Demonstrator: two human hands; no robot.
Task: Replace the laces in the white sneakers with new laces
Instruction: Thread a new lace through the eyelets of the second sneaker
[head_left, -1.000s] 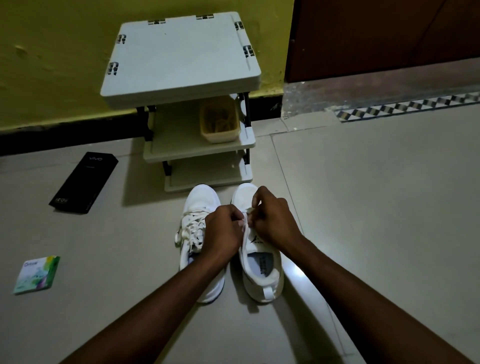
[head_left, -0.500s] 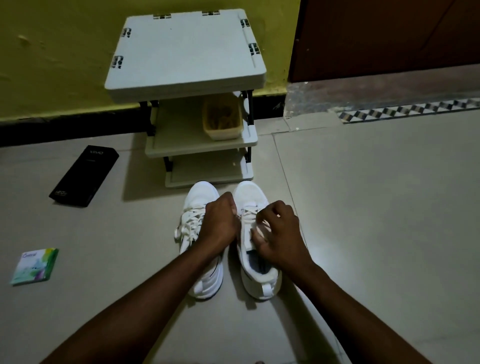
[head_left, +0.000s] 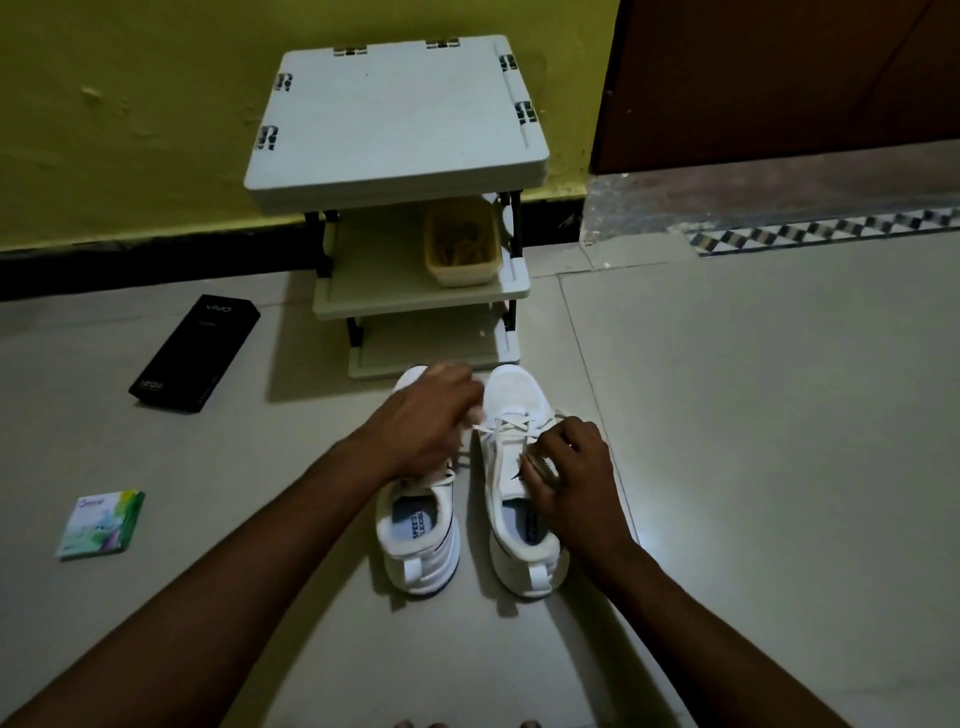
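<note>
A person crouched on the tiled floor (head_left: 753, 415) works on a pair of white sneakers standing side by side before a small shelf unit (head_left: 395, 119). The right hand (head_left: 571, 478) pinches the lace (head_left: 506, 423) at the right sneaker (head_left: 514, 389); the left hand (head_left: 431, 415), blurred above the left sneaker (head_left: 418, 540), appears to grip the lace's other end with curled fingers.

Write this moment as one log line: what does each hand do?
phase: lacing right sneaker | left hand: holds lace, above left sneaker | right hand: pinches lace on that sneaker
</note>
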